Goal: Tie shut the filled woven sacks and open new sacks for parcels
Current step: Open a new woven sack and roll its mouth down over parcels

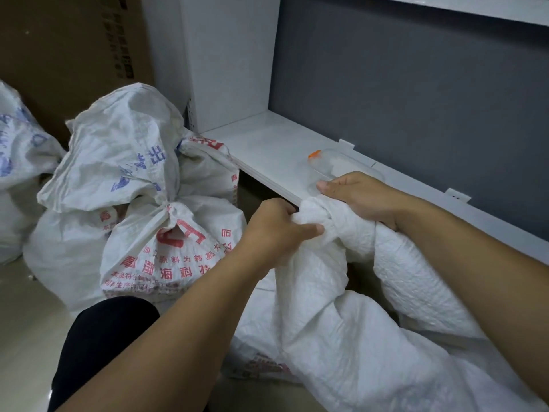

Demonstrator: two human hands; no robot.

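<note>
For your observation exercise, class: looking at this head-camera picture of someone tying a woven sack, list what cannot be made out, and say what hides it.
- Head view: the knot in the white sack neck is hidden by the left hand and right hand, both in a closed grip.
- What fills the sack: hidden by its fabric.
- Clear plastic container contents: partly behind the right hand, too faint.
- Left-edge sack: cut off by the frame.

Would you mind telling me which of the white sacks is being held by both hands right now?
The plain sack in front: the left hand and right hand bunch its neck. The red-printed sack and the blue-printed sack sit untouched.
</note>
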